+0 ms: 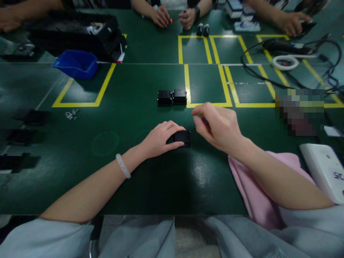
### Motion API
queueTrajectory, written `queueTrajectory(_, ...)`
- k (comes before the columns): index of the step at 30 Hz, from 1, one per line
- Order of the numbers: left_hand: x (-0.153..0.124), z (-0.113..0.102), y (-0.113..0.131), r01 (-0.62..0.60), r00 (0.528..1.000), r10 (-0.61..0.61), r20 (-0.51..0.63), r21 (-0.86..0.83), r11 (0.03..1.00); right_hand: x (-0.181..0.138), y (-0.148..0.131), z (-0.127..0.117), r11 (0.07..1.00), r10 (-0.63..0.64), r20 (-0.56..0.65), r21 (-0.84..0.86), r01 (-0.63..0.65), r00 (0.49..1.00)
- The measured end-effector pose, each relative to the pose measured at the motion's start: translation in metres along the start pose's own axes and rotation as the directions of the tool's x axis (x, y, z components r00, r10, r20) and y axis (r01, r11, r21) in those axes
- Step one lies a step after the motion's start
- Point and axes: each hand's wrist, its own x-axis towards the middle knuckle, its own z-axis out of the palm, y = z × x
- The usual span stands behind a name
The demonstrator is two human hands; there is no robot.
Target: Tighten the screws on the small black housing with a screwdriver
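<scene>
On the green table, a small black box-shaped part (183,137) lies under my left hand (168,136). The thumb presses along its near side and the fingers along its far side, so its left portion is covered. My right hand (219,123) is closed in a pinch just right of the part. From it a slim dark tool shaft (192,130) points left to the part's right end; its handle is hidden in the hand, so the exact kind of tool does not show. Farther back, two similar black boxes (164,98) stand side by side.
At left lie small loose metal pieces (71,114) and a blue bin (76,64) near a long black case. Right of me are a pink cloth (242,172), a white device (321,168) and coiled cables (285,62). Co-workers' hands (161,17) are across the table.
</scene>
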Motion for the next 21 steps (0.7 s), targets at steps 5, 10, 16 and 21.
queueTrajectory(5,-0.0002,-0.0009,0.0007,0.005,1.0,-0.005,0.005,0.003,1.0,-0.0004,0.0008,0.0,1.0,0.009,-0.003,0.02,-0.009,1.0)
queueTrajectory(10,-0.0007,-0.0005,0.0,0.01,1.0,-0.01,-0.001,0.002,1.0,0.0005,0.0004,-0.0008,1.0,-0.003,0.018,0.022,0.003,1.0)
queueTrajectory(16,-0.0005,-0.0006,0.0002,0.025,1.0,-0.025,0.015,-0.004,1.0,0.0001,0.0003,0.0002,1.0,0.027,0.037,-0.008,-0.027,0.999)
queueTrajectory(21,-0.0001,-0.0004,0.0002,0.012,1.0,-0.012,0.007,-0.001,1.0,-0.0012,0.0008,0.0007,0.998,-0.057,-0.009,-0.032,0.057,0.998)
